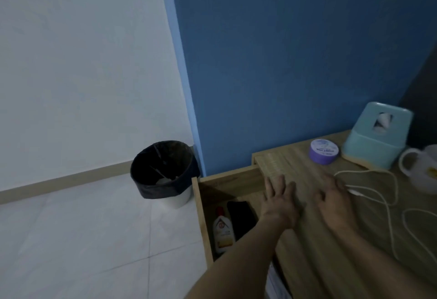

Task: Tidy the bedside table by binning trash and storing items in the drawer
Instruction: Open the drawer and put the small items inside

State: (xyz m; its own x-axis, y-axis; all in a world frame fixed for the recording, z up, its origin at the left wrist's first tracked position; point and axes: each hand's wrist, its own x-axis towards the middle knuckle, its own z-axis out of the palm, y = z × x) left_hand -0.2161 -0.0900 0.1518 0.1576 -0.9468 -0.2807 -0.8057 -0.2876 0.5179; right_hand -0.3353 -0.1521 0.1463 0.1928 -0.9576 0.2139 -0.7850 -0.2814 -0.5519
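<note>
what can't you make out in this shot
Head view only:
Mug: cut off by the right edge.
Drawer: tabletop hides its right part; the dark flat item beside the lotion bottle is too dim to name.
Purple tin: label too small to read.
Right hand: blurred, so whether it pinches the white cable is unclear.
Bin: contents lost in the dark liner.

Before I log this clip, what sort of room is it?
Most likely a bedroom corner: a wooden bedside table with its drawer pulled open, a tissue box, purple jar and white cable on top, and a lined waste bin beside it.
</note>
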